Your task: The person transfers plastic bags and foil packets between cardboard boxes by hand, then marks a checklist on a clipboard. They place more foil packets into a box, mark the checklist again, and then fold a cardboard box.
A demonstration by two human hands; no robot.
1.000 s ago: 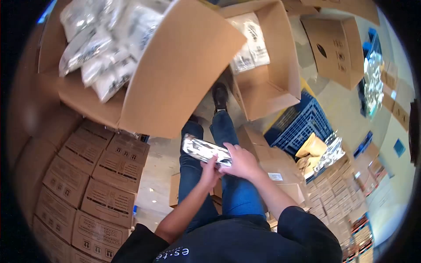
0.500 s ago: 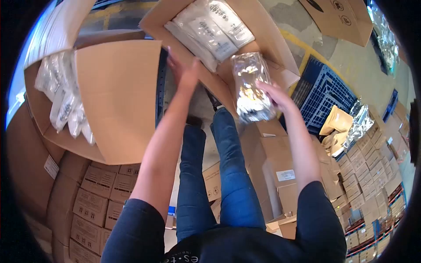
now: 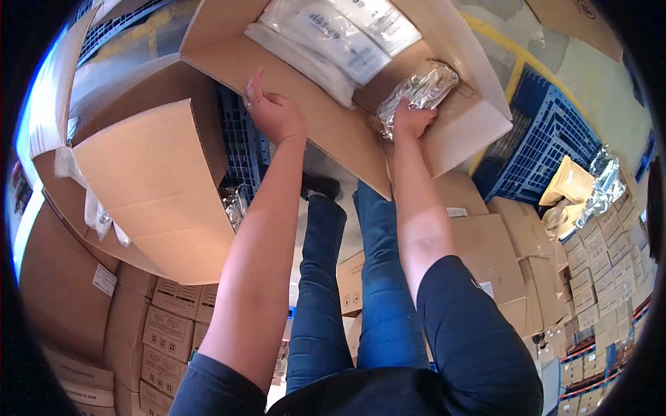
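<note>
My right hand (image 3: 414,121) is inside an open cardboard box (image 3: 479,132), its fingers closed on a shiny silver foil package (image 3: 424,87). The package lies tilted in the box's near right part, its far side hidden. Flat clear plastic packets (image 3: 326,38) with dark print fill the far part of the same box. Over the box's near left flap is my left hand (image 3: 275,114), holding nothing, with one finger stretched upward and the others loosely bent.
To the left stands a second open box (image 3: 156,187) with clear plastic packets (image 3: 103,220) inside. Blue plastic pallets (image 3: 544,132) lie on the floor. Stacked cartons (image 3: 166,333) are at lower left, and yellow padded mailers (image 3: 569,184) beside silver foil at right.
My right hand has carried the foil package from above the box's near edge into the box. My left hand has come up over the flap. The view has shifted.
</note>
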